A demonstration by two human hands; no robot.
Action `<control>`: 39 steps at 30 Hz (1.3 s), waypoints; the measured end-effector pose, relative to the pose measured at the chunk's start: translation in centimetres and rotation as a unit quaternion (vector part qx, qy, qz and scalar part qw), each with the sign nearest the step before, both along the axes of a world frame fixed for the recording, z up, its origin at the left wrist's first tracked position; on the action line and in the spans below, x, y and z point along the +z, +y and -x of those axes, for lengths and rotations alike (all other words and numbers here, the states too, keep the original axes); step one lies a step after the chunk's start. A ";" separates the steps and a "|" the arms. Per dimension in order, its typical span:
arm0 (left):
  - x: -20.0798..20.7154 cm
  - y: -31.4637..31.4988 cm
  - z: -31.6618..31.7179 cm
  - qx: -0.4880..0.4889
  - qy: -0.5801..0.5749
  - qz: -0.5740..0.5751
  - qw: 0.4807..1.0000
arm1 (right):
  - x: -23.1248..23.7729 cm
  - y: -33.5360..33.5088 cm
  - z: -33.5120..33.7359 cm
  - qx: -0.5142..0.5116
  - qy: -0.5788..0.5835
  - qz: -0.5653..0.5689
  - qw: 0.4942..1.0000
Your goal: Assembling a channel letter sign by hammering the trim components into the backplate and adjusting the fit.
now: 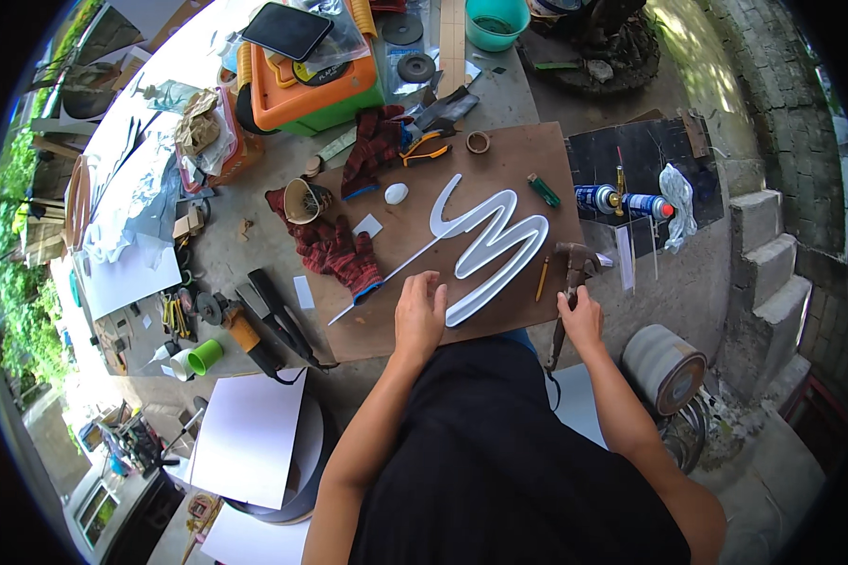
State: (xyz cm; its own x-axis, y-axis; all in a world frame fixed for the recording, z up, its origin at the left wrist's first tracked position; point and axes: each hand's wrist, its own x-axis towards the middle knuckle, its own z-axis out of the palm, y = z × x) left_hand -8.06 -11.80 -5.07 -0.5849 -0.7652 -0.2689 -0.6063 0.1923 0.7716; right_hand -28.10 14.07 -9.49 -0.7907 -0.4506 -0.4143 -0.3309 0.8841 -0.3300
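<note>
A white, zigzag-shaped channel piece with raised edges [486, 247] lies on the brown board [396, 341] in front of me. My left hand [421, 313] is beside the lower end of this piece, fingers loosely bent and nothing seen in them; whether it touches the piece is hard to tell. At the board's right edge, my right hand [582, 318] grips the handle of a claw hammer [575, 266], its head pointing away from me. A thin pale strip [400, 268] runs diagonally from the white piece. An orange pencil [543, 280] rests left of the hammer.
Red-and-black gloves [334, 250], a paper cup [306, 200], orange-handled pliers [428, 149] and a green lighter [543, 190] lie around the piece. An angle grinder [240, 330] sits left. Spray cans [622, 201] stand out at right. An orange-and-green toolbox [316, 92] is at the back.
</note>
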 end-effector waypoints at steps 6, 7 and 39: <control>-0.2 -1.9 1.9 -0.075 -0.038 0.163 0.983 | 2.8 -3.2 1.2 -0.016 0.131 0.052 0.990; -0.3 -2.5 2.0 -0.072 -0.048 0.155 0.984 | 3.4 -4.4 1.1 -0.015 0.131 0.047 0.990; -5.4 -5.1 2.8 -0.109 -0.060 0.129 0.984 | 0.6 -12.8 0.3 -0.280 -0.358 0.141 0.880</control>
